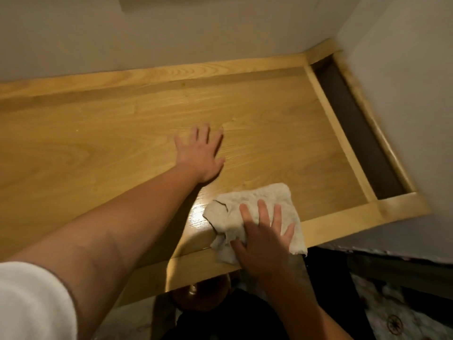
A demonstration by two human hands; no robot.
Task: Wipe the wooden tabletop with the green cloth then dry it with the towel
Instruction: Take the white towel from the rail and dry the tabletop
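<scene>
The wooden tabletop (98,143) fills most of the view, with a lighter raised border around it. My left hand (201,153) lies flat on the wood near the middle, fingers spread, holding nothing. My right hand (264,236) presses down on a crumpled off-white towel (269,200) at the table's near edge, right of centre; part of the towel hangs over the border. A glossy patch of wood shines just left of the towel. No green cloth is in view.
White walls (171,33) close off the far side and the right side of the table. A dark recessed strip (358,133) runs along the table's right end. A round brown stool (198,295) and patterned floor show below the near edge.
</scene>
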